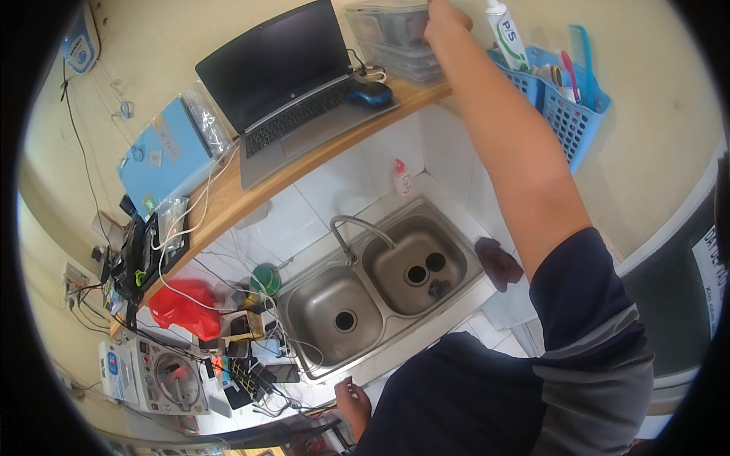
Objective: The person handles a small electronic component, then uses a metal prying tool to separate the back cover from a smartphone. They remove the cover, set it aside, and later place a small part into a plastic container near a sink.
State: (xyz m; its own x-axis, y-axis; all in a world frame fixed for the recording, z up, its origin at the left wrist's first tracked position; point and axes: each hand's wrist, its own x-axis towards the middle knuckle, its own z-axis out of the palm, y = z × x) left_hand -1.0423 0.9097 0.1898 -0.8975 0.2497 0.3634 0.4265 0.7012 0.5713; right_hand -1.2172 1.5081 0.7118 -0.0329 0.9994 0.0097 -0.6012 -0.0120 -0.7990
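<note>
**A:** Where's my right hand now?

**B:** I see my right hand (pixel 445 21) stretched far up to the wooden wall shelf (pixel 228 199), on the upper of two stacked clear plastic lidded boxes (pixel 395 38) at the shelf's right end. The fingers are over the box's top right edge and run out of view at the rim of the picture, so I cannot tell whether they are clamped on it or just touching.

**A:** And the left?

**B:** My left hand (pixel 353 401) is low, at the front edge of the white tiled counter (pixel 487 319), just in front of the stainless steel double sink (pixel 380 285). The fingers look loosely curled against the counter lip, holding nothing that I can make out.

**A:** What's around the boxes?

**B:** Just left of them lies a dark blue computer mouse (pixel 370 94), touching the corner of an open grey laptop (pixel 293 83) with a dark screen. To the right of my forearm hangs a blue plastic basket (pixel 566 114) on the wall, with a white tube with a green label (pixel 505 32) and a blue comb (pixel 581 45) standing in it.

**A:** Anything by the sink?

**B:** A curved metal tap (pixel 357 228) arches between the two bowls, a small white bottle with a red cap (pixel 401 178) stands behind the right bowl, and a dark red cloth (pixel 498 262) lies on the counter at its right.
</note>
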